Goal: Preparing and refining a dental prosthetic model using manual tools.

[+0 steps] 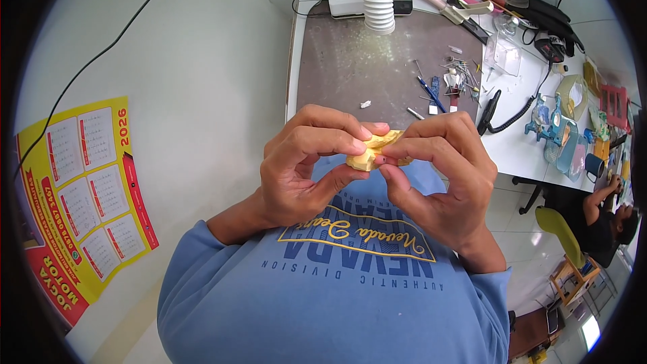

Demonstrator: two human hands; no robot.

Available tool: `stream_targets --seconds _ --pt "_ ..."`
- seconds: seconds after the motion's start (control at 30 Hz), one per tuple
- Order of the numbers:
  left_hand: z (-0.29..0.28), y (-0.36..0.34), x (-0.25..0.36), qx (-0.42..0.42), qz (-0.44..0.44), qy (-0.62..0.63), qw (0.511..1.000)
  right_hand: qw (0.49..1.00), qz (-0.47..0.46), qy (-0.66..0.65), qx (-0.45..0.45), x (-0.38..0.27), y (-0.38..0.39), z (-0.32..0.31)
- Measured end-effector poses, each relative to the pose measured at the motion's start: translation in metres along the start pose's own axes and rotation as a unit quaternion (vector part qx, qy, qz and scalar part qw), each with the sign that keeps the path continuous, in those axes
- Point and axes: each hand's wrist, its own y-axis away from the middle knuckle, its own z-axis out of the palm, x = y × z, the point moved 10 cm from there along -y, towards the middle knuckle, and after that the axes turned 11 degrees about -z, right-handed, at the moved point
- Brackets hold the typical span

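Note:
In front of my chest, above the near edge of the bench, I hold a small yellow plaster dental model with both hands. My left hand closes on its left side, fingertips over the top and thumb underneath. The index finger and thumb of my right hand pinch at its right part. A small pinkish spot with dark marks shows between the right fingertips; whether it is a fingertip or a separate piece I cannot make out. My fingers hide much of the model.
A ribbed white hose hangs over the dark bench mat. A white crumb, a blue pen-like tool and several burs lie there. Farther right are a coiled cord, blue articulators and a seated person.

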Motion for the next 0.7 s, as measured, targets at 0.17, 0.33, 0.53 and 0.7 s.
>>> stream_targets --seconds 0.17,0.33,0.53,0.7 --pt "0.002 0.0 0.004 -0.012 0.019 -0.039 0.999 1.0 0.02 -0.019 -0.003 0.004 0.001 0.002" --pt "0.003 0.0 0.003 -0.014 0.019 -0.039 0.999 0.999 0.021 -0.025 -0.009 0.005 0.003 0.003" --pt "0.003 -0.001 0.001 -0.008 0.013 -0.039 0.999 0.998 0.049 -0.047 0.006 0.012 0.008 0.005" --pt "0.003 -0.002 0.0 -0.005 0.003 -0.036 0.999 0.994 0.07 -0.083 0.017 0.02 0.011 0.007"
